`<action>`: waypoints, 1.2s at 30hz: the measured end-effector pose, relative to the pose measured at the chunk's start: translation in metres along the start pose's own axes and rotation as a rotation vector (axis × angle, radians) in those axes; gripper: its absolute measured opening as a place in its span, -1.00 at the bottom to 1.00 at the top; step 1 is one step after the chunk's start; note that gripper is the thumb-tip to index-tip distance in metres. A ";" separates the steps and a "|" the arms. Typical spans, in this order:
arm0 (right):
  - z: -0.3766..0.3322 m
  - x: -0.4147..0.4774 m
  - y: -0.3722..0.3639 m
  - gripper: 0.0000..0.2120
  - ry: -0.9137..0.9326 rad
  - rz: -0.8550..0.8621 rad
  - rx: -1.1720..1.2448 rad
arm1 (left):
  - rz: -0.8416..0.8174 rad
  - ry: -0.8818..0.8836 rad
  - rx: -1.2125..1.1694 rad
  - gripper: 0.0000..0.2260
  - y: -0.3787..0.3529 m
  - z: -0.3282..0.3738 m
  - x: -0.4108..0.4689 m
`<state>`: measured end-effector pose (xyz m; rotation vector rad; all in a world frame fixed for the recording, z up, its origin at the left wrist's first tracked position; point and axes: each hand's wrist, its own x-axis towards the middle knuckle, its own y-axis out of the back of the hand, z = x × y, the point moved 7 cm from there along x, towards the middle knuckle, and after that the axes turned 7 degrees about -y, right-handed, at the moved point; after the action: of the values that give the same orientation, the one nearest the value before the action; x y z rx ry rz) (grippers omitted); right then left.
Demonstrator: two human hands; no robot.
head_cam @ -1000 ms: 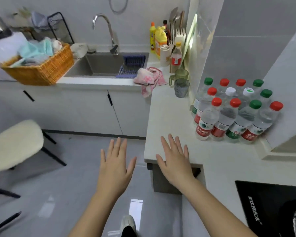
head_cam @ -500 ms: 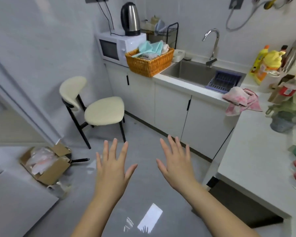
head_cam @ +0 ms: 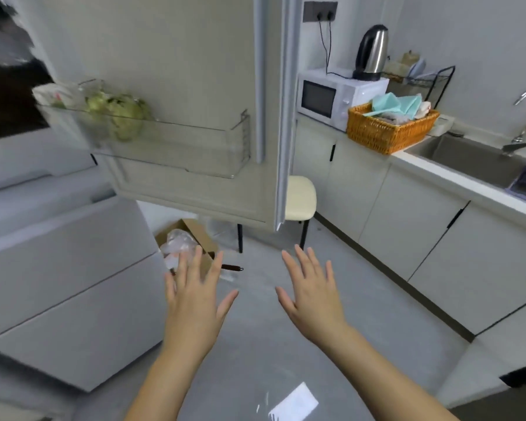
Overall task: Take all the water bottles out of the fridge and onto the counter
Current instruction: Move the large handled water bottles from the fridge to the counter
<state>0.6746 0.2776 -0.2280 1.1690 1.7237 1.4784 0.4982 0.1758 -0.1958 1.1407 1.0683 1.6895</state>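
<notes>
The fridge door (head_cam: 189, 56) stands swung open ahead of me, its clear door shelf (head_cam: 170, 147) holding bagged green vegetables (head_cam: 119, 117). The fridge's dark inside (head_cam: 9, 98) shows at the far left, blurred. No water bottle is in view. My left hand (head_cam: 195, 296) and my right hand (head_cam: 312, 294) hover over the floor with fingers spread and nothing in them. The counter (head_cam: 456, 174) runs along the right side.
The fridge's lower drawers (head_cam: 61, 268) fill the left. A cardboard box (head_cam: 189, 241) with plastic lies on the floor beside a cream stool (head_cam: 299, 197). A microwave (head_cam: 334, 98), kettle (head_cam: 372, 53), wicker basket (head_cam: 389, 129) and sink (head_cam: 474, 159) sit on the counter.
My view has swung left, from the counter with the grouped bottles, past the sink, to the open fridge door. Both hands stay spread and hold nothing.
</notes>
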 end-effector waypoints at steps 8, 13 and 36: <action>-0.104 0.014 -0.023 -0.39 0.187 -0.046 0.007 | 0.053 0.132 -0.012 -0.38 0.026 -0.083 -0.032; -0.142 0.025 -0.042 -0.39 0.262 -0.087 0.045 | 0.039 0.205 0.030 -0.37 0.029 -0.116 -0.042; -0.368 0.188 -0.090 -0.39 0.715 -0.141 0.071 | 0.127 0.580 0.192 -0.36 0.067 -0.305 0.013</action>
<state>0.2520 0.2745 -0.2137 0.5449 2.2716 1.8926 0.1933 0.1066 -0.1997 0.8595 1.5657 2.1238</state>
